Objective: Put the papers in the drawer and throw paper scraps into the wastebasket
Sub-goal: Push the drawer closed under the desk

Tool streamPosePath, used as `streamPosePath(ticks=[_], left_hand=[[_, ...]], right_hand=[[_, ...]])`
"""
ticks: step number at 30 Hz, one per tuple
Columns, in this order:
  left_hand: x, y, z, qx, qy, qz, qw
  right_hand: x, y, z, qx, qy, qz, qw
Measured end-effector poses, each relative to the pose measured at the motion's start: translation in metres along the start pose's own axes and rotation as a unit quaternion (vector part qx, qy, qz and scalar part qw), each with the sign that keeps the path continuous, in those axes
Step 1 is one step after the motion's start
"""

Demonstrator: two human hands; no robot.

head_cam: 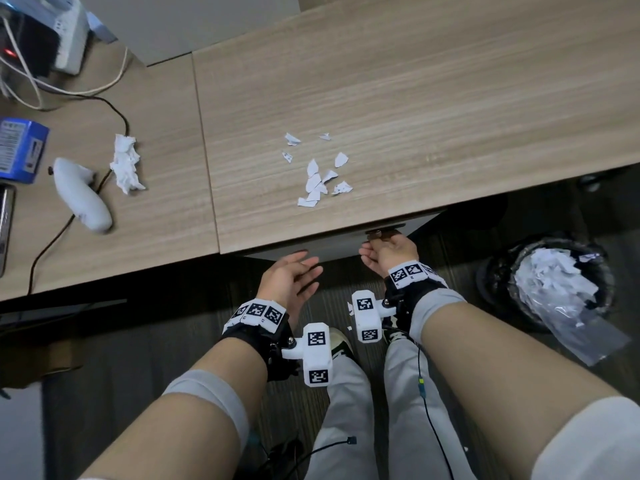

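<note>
Several torn white paper scraps (320, 174) lie scattered on the wooden desk (415, 98) near its front edge. Under that edge is the grey drawer front (332, 245) with a dark handle (381, 233). My right hand (389, 252) is at the handle, fingers curled against it. My left hand (294, 278) hovers open, palm up, just below the drawer front and holds nothing. A black wastebasket (550, 282) with a clear liner stands on the floor to the right, filled with crumpled white paper. No whole sheets of paper are in view.
A crumpled tissue (125, 164), a white controller (83, 195) with a black cable, a blue box (20, 150) and a power strip (65, 32) sit on the left desk section. My legs and shoes are below the hands.
</note>
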State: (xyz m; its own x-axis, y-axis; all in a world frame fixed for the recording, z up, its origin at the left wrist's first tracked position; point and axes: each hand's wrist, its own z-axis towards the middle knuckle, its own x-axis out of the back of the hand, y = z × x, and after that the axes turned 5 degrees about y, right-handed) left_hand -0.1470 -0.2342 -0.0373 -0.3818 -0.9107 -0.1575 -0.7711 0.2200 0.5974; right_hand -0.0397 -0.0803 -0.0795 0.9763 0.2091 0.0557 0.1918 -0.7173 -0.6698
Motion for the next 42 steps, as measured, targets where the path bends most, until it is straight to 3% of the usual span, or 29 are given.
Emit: streamPosePath(ticks=[4,9,20,30,35,42], left_hand=[[-0.014,0.010,0.010,-0.005,0.021,-0.015,1.000],[-0.031,0.025,0.022,-0.015,0.039,-0.024,0.999],[-0.045,0.031,0.028,-0.007,0.047,-0.031,0.998],[-0.040,0.032,0.028,-0.013,0.033,-0.017,0.999],[-0.028,0.019,0.025,-0.001,0.030,-0.001,1.000],[-0.019,0.001,0.025,0.053,0.008,0.061,0.997]], right_hand=[[-0.010,-0.017,0.021,0.006,-0.015,0.000,1.000],[-0.020,-0.036,0.029,-0.127,-0.130,0.131,0.975],[-0.047,-0.062,0.045,-0.267,-0.095,0.227,0.932],[-0.030,-0.058,0.044,-0.245,-0.119,0.289,0.918],[-0.025,-0.039,0.041,-0.237,-0.103,0.232,0.938],[0.000,0.022,0.027,-0.178,-0.146,-0.033,0.973]])
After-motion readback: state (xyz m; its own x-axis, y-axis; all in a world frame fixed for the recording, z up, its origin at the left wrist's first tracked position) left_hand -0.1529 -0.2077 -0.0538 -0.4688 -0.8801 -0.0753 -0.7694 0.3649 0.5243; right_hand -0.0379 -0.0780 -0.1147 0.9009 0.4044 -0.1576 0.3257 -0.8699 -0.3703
